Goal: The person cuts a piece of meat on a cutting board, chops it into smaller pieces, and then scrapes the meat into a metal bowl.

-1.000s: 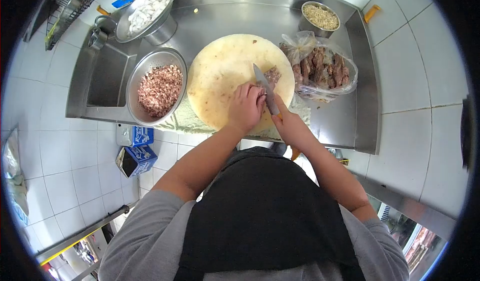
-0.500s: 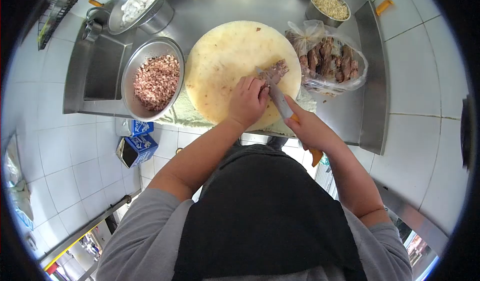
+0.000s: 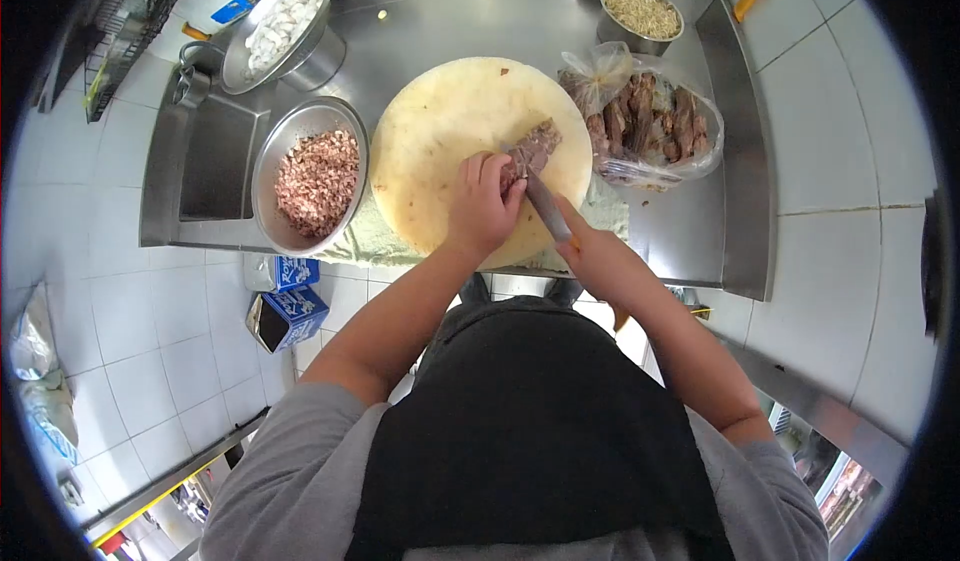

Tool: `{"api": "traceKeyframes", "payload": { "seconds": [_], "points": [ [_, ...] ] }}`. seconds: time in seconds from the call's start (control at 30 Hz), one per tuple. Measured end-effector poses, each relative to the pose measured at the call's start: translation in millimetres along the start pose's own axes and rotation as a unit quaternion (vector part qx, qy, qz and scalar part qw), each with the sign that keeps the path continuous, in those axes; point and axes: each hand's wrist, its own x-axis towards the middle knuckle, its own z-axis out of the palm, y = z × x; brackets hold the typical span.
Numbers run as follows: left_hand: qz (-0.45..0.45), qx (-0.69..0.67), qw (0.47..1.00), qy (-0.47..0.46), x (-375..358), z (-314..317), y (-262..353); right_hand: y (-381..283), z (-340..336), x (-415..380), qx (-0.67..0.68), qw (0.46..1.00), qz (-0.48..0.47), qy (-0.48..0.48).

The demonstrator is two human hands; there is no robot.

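A slab of dark brown meat (image 3: pixel 536 146) lies on the round, cream-coloured chopping board (image 3: pixel 440 111). My left hand (image 3: pixel 484 206) presses on the near end of the meat, its fingers bent around it. In my right hand (image 3: pixel 598 258) is the handle of a knife (image 3: pixel 546 207), and the fingers are wrapped round it. The blade points up and to the left, its tip touching the meat just right of my left fingers. Most of the handle is hidden by my right hand.
Left of the board stands a steel bowl of diced meat (image 3: pixel 316 183), and behind it a bowl of white pieces (image 3: pixel 285 26). At right lie an open plastic bag of meat chunks (image 3: pixel 655 116) and a steel pot of pale shreds (image 3: pixel 642 13). A sink basin (image 3: pixel 215 166) is at far left.
The knife has come down nearer to me, its tip now lower against the meat. My left hand has shifted slightly on the meat. The whole view has also moved a little.
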Motion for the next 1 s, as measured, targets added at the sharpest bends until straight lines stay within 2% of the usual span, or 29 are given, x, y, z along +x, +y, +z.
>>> {"api": "traceKeyframes", "payload": {
  "seconds": [0.13,0.2,0.3,0.4,0.53,0.7,0.77,0.93,1.0],
  "points": [
    [0.031,-0.006,0.999,-0.005,-1.0,0.0,-3.6,-11.7,-23.3,-23.9,-0.049,0.999,-0.001,-0.022],
    [0.032,-0.021,0.999,-0.022,-0.1,2.9,-7.8,-32.4,-44.2,-29.0,0.047,0.989,0.082,-0.110],
    [0.032,-0.031,0.999,-0.009,-0.4,7.1,-12.5,-15.3,-36.8,-19.5,0.099,0.988,0.057,-0.102],
    [0.031,-0.023,0.999,-0.014,2.4,7.4,-13.7,-0.1,-21.8,-4.6,0.071,0.995,0.004,-0.069],
    [0.025,-0.008,1.000,0.012,6.9,7.9,-16.7,-1.8,-13.9,11.2,0.063,0.996,-0.006,-0.061],
    [0.013,0.000,1.000,0.020,11.3,3.9,-18.2,-2.7,-3.9,19.0,0.025,0.999,0.002,-0.028],
    [-0.027,-0.029,0.998,-0.046,8.7,1.3,-14.9,-1.0,-16.8,6.1,-0.008,0.999,0.001,-0.032],
    [-0.024,-0.054,0.997,-0.054,2.1,3.0,14.5,-0.7,-45.6,-28.1,-0.109,0.993,-0.010,-0.044],
    [-0.005,-0.051,0.997,-0.054,0.6,5.5,12.0,-15.1,-50.8,-29.4,-0.059,0.991,0.059,-0.100]
  ]
}}
